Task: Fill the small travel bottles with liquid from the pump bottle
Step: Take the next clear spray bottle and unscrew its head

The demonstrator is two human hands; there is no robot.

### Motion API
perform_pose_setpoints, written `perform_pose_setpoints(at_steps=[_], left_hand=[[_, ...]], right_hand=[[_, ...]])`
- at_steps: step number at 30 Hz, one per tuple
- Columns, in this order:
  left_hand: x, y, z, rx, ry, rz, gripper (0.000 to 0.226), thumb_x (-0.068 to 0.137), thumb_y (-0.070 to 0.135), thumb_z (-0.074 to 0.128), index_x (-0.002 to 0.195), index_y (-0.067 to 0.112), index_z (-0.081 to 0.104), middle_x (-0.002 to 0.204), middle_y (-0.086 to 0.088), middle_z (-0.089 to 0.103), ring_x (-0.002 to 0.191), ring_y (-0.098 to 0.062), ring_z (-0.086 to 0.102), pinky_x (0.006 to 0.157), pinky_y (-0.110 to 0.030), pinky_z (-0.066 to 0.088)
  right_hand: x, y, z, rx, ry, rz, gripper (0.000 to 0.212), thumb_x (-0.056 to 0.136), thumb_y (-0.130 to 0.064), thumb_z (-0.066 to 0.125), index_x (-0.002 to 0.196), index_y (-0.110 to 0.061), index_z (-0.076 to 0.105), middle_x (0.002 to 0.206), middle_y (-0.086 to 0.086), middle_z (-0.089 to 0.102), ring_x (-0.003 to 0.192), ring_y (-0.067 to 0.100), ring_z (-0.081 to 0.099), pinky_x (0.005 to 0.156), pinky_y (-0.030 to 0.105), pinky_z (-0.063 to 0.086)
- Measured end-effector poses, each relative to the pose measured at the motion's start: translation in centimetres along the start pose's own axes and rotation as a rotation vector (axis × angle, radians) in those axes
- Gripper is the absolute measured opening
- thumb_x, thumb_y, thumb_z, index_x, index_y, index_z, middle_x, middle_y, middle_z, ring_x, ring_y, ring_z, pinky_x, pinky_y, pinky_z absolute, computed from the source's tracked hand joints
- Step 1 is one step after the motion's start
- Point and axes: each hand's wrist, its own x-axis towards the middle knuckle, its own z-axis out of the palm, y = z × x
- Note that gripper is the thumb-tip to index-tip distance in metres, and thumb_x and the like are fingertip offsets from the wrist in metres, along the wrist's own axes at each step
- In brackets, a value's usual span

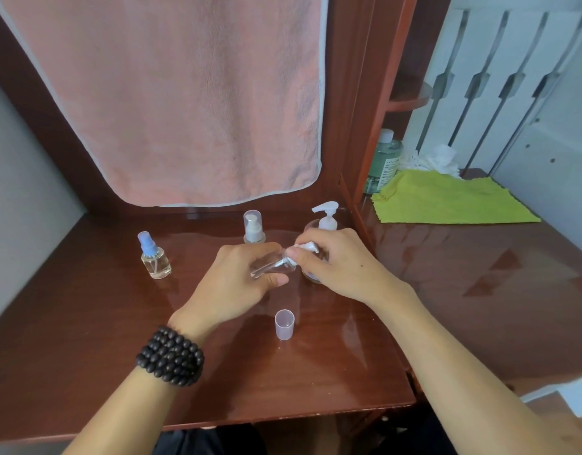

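Glossy reddish-brown wooden worktop (118, 339) lies below. Left hand (237, 284) grips a small clear plastic travel bottle (266, 266) mid-body, tilted above it; right hand (332, 261) pinches its white spray cap (301, 249). Light, slick, probably squeezable: hold the body, not the neck.

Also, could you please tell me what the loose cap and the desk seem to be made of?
Cap: seemingly translucent plastic with a frosted pinkish finish; the desk shows faintly through it. Desk: looks like reddish-brown wood or wood-look laminate, glossy; it reflects light.
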Motion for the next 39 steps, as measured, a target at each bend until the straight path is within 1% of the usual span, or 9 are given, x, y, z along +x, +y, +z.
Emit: perform_pose_setpoints(at_steps=[3,6,11,15,21,23,28,32,39], left_hand=[[0.0,-0.3,-0.1,-0.008,0.031,-0.022,0.024,0.082,0.021,0.082,0.098,0.034,0.071,0.083,0.013,0.072,0.08,-0.009,0.065,0.077,-0.029,0.051],[0.0,-0.3,-0.2,-0.001,0.035,-0.012,0.02,0.081,0.02,0.082,0.093,0.031,0.07,0.078,0.011,0.069,0.074,-0.008,0.061,0.071,-0.026,0.048],[0.0,-0.4,-0.2,0.005,0.007,-0.015,0.018,0.082,0.023,0.081,0.095,0.031,0.071,0.083,0.01,0.071,0.081,-0.01,0.064,0.075,-0.027,0.051],[-0.3,-0.7,0.0,0.005,0.027,-0.017,0.018,0.08,0.021,0.083,0.092,0.026,0.07,0.077,0.005,0.067,0.073,-0.011,0.059,0.068,-0.024,0.046],[-0.4,-0.7,0.1,-0.008,0.038,-0.015,0.021,0.08,0.022,0.083,0.096,0.029,0.071,0.084,0.009,0.069,0.081,-0.009,0.063,0.072,-0.021,0.047],[-0.4,-0.8,0.1,-0.022,0.041,-0.011,0.021,0.08,0.021,0.084,0.094,0.031,0.071,0.086,0.012,0.07,0.082,-0.008,0.064,0.074,-0.02,0.048],[-0.5,-0.9,0.0,-0.037,0.059,-0.015,0.024,0.079,0.024,0.085,0.097,0.031,0.071,0.09,0.011,0.071,0.085,-0.01,0.066,0.079,-0.028,0.051],[-0.5,-0.9,0.1,-0.04,0.033,-0.012,0.026,0.079,0.026,0.085,0.1,0.034,0.071,0.096,0.012,0.073,0.092,-0.011,0.068,0.084,-0.033,0.053],[-1.3,-1.8,-0.2,-0.035,0.085,-0.079,0.033,0.076,0.024,0.088,0.105,0.031,0.072,0.096,0.02,0.072,0.094,0.003,0.066,0.083,-0.012,0.046]], right_hand=[[-0.4,-0.2,-0.4,0.006,-0.128,-0.086,0.034,0.089,-0.011,0.064,0.115,-0.032,0.06,0.103,-0.016,0.059,0.1,0.008,0.057,0.085,0.019,0.043],[-0.6,-0.7,-0.3,0.045,-0.168,0.035,0.053,0.088,-0.023,0.068,0.132,-0.043,0.046,0.117,-0.012,0.055,0.106,0.004,0.056,0.091,0.02,0.045],[-0.5,-0.5,0.0,0.037,-0.015,-0.005,0.005,0.094,-0.026,0.066,0.099,-0.027,0.065,0.082,-0.016,0.062,0.077,0.006,0.061,0.07,0.016,0.043],[-0.7,-0.7,-0.2,0.001,-0.148,0.022,0.046,0.088,-0.022,0.066,0.127,-0.04,0.05,0.109,-0.018,0.057,0.104,0.001,0.056,0.086,0.015,0.043],[-0.5,-0.6,0.2,-0.058,-0.036,0.039,0.024,0.102,-0.042,0.051,0.088,-0.028,0.065,0.071,-0.009,0.067,0.069,0.006,0.064,0.068,0.029,0.053],[-0.6,-0.5,0.0,-0.016,-0.07,0.012,0.007,0.099,-0.027,0.058,0.099,-0.03,0.065,0.081,-0.013,0.065,0.076,0.006,0.062,0.07,0.022,0.049],[-0.7,-0.6,0.0,0.029,-0.132,0.064,0.04,0.093,-0.036,0.065,0.129,-0.041,0.048,0.106,-0.014,0.061,0.098,0.004,0.06,0.085,0.016,0.047],[-0.6,-0.5,0.1,0.01,-0.05,0.023,0.01,0.098,-0.033,0.062,0.103,-0.028,0.069,0.08,-0.013,0.063,0.073,0.006,0.06,0.069,0.021,0.047],[-0.8,-0.6,-1.2,0.054,-0.01,-0.007,0.01,0.093,-0.015,0.064,0.098,-0.023,0.068,0.096,-0.007,0.069,0.09,0.011,0.065,0.078,0.021,0.05]])
